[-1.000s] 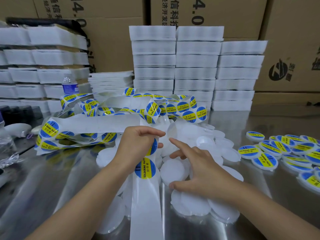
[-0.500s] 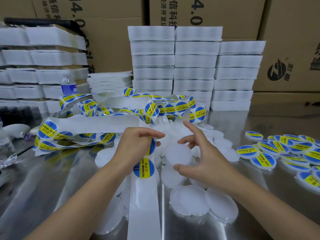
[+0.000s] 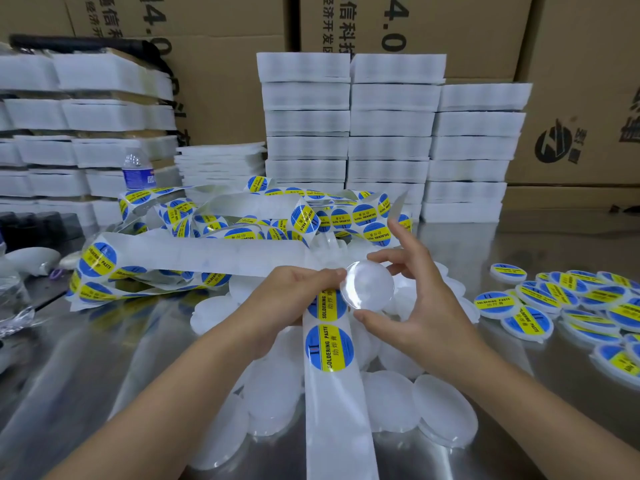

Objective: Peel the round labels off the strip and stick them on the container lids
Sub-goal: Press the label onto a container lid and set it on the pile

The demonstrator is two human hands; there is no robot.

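Clear round lid: off the table, above its middle, pinched at the rim by my right hand, thumb below, fingers curled over the top edge. Its left edge overlaps a blue-and-yellow label on the strip. My left hand grips the strip just beside the lid, fingers closed round the backing. 1 more label, the lower label, sits whole on the strip, which runs toward the near edge. Bare lids lie heaped on the steel table under and around both hands. Labelled lids spread along the right edge. Tangled strip heap lies behind my hands. White box stacks stand along the far edge, with a water bottle far left.
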